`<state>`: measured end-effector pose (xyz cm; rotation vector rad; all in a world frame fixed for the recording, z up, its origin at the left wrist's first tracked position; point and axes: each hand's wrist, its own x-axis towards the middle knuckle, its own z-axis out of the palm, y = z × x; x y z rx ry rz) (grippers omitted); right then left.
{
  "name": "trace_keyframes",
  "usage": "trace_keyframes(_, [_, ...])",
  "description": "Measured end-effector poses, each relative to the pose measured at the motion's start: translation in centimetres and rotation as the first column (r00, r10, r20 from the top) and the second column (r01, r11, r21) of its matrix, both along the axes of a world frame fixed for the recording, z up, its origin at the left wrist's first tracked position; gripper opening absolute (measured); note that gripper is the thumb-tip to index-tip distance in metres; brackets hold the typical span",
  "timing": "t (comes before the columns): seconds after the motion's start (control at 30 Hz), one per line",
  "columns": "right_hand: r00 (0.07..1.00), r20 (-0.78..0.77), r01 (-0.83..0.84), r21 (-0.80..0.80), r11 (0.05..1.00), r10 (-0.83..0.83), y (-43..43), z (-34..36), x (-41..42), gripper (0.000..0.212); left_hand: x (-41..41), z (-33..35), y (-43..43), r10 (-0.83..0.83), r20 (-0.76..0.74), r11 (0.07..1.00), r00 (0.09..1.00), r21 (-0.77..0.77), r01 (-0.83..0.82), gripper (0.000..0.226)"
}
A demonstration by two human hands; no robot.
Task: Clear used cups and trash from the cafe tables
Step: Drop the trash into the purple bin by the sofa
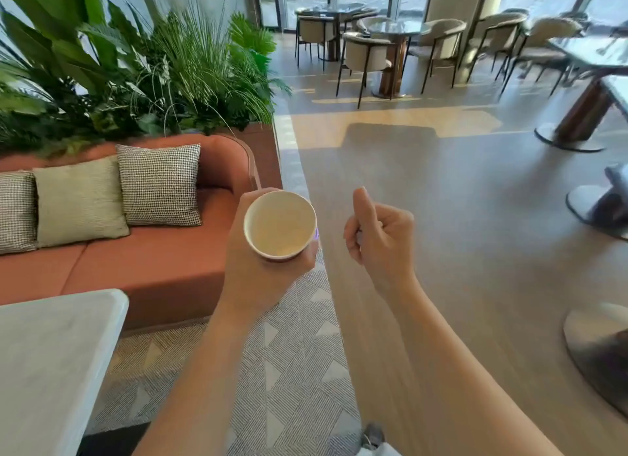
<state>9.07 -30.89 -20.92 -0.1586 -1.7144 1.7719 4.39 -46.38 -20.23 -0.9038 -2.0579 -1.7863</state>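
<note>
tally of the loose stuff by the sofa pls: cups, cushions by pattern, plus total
cup: 1, held in the left hand
checked cushions: 2
green cushion: 1
total: 4

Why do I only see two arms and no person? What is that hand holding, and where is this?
The camera sits on the person's head and looks down, so you see only their own arms. The left hand holds a paper cup, which looks empty inside. The right hand has curled fingers, and nothing shows in it. Around them are an orange sofa with cushions, green plants, a pale table nearby, and a round cafe table with chairs farther off.
</note>
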Motion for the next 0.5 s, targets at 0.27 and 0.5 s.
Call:
trace_keyframes(0.27, [0.988,-0.034,-0.152,0.028,0.988,0.153,9.4,2.0,-14.2,0.06,-11.1,1.0,9.3,0.094,0.026,0.995,0.995,0.034,-0.095,0.063])
trace_keyframes(0.5, [0.973,0.034,-0.228,0.039,0.973,0.227,13.1,-1.8,-26.6,0.05,-22.7,-2.2,12.8,0.191,0.051,0.979,0.98,0.061,-0.194,0.064])
